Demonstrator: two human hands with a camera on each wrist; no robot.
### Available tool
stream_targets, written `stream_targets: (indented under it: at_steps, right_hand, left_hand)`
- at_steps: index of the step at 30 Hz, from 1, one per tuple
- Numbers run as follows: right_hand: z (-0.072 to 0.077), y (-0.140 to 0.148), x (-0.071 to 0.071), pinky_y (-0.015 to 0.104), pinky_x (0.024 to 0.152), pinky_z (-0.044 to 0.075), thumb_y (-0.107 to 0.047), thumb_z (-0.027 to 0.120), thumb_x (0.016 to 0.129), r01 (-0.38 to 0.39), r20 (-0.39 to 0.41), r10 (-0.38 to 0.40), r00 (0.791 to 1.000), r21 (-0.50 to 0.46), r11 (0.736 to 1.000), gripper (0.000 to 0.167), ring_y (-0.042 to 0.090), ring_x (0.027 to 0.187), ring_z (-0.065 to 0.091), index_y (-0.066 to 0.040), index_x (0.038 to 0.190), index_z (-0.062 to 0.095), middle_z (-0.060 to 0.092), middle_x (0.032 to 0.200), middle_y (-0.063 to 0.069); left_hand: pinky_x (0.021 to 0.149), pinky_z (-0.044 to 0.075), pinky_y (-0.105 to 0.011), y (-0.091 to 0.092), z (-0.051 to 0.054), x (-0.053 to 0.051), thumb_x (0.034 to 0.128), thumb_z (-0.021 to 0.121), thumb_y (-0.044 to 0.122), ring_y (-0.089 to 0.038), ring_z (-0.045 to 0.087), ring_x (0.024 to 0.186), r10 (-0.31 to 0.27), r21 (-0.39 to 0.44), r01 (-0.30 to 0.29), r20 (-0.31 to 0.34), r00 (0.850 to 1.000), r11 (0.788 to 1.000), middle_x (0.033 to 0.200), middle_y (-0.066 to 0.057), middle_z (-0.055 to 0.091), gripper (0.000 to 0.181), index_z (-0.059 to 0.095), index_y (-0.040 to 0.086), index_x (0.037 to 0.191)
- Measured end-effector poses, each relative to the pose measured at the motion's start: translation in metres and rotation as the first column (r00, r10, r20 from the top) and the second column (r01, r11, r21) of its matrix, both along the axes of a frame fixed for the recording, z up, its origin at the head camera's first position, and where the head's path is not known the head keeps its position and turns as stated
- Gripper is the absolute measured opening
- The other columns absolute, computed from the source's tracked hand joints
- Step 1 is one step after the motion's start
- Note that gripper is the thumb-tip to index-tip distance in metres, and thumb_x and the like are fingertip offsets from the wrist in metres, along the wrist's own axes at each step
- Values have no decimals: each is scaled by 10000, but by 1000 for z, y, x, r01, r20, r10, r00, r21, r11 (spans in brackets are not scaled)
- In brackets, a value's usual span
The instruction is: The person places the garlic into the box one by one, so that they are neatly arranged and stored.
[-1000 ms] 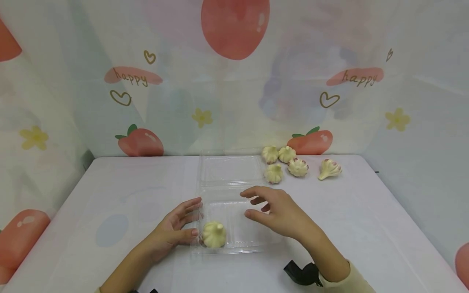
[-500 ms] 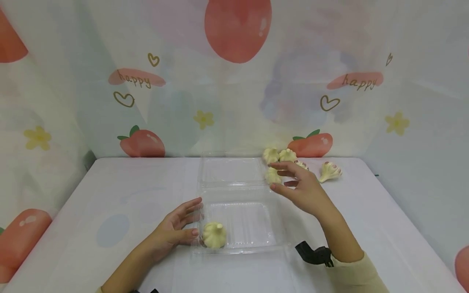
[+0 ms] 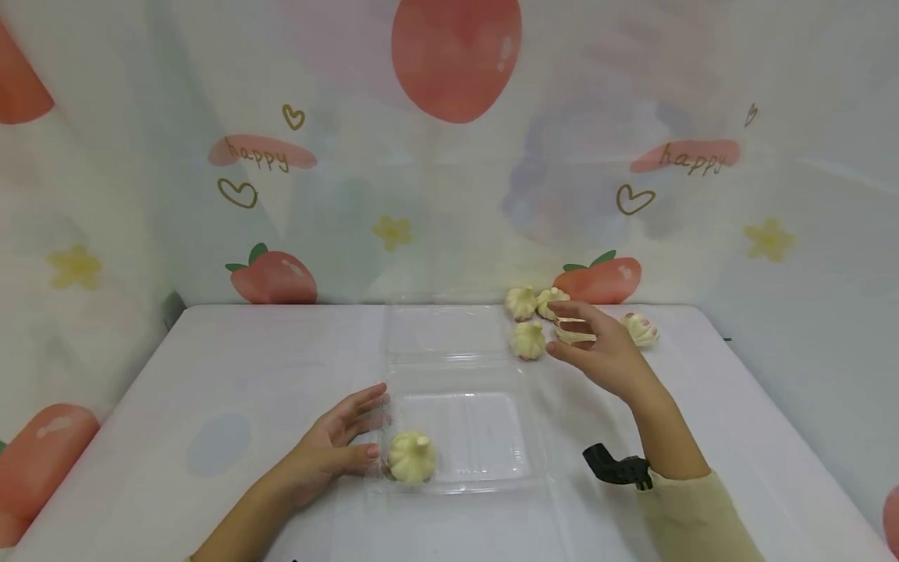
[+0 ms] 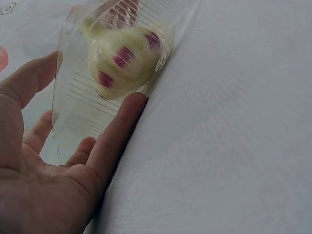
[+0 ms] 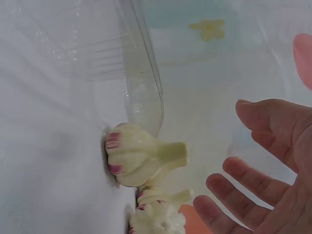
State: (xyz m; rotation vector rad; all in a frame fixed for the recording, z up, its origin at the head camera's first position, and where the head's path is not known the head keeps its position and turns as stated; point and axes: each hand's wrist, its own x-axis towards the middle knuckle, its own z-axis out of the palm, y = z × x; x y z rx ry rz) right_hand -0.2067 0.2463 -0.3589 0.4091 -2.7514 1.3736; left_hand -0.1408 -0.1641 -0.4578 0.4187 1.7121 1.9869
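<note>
Near garlic point(image 3: 528, 341), right hand point(image 3: 605, 347) (fingers point(image 5: 236, 200) apart).

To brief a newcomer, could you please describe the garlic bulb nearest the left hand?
On the white table lies an open clear container. The garlic bulb sits in its near left corner, by the left hand. It alone is inside; the other bulbs lie outside, farther back.

From above, the head view faces the back edge of the table point(image 3: 281, 351); both wrist views sit low, close and tilted; all three share the box point(image 3: 477, 441).
</note>
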Motion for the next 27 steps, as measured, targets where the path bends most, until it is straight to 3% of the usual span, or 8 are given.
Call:
stream_targets:
  at_steps: [4, 12, 27]
  right_hand:
    - [-10, 0, -6, 583, 1026, 445, -224, 732, 921, 14, -20, -14, 1000, 4, 1000, 555, 408, 1301, 512, -159, 1425, 512, 539, 1438, 112]
    - [-25, 1, -13, 558, 1018, 460, -196, 739, 911, 34, 12, -34, 999, 34, 999, 577, 400, 1328, 496, -176, 1437, 502, 515, 1466, 121]
    - [-41, 4, -19, 594, 1041, 425, -144, 719, 913, 43, 18, -45, 999, 76, 996, 654, 419, 1347, 475, -203, 1499, 434, 428, 1540, 143]
  left_hand:
    - [889, 541, -463, -1, 1, 2, 933, 669, 56, -426, 198, 1477, -1, -7, 1, -14, 1000, 1000, 1638, -153, 147, 791, 227, 137, 1584]
    - [907, 527, -483, -1, 2, 2, 932, 670, 68, -429, 195, 1476, -3, -19, 3, -19, 1000, 1000, 1635, -152, 146, 795, 220, 138, 1584]
    - [919, 528, -498, -1, 0, 1, 927, 670, 56, -442, 172, 1481, -11, -6, 11, -27, 1000, 1000, 1637, -154, 132, 802, 215, 132, 1584]
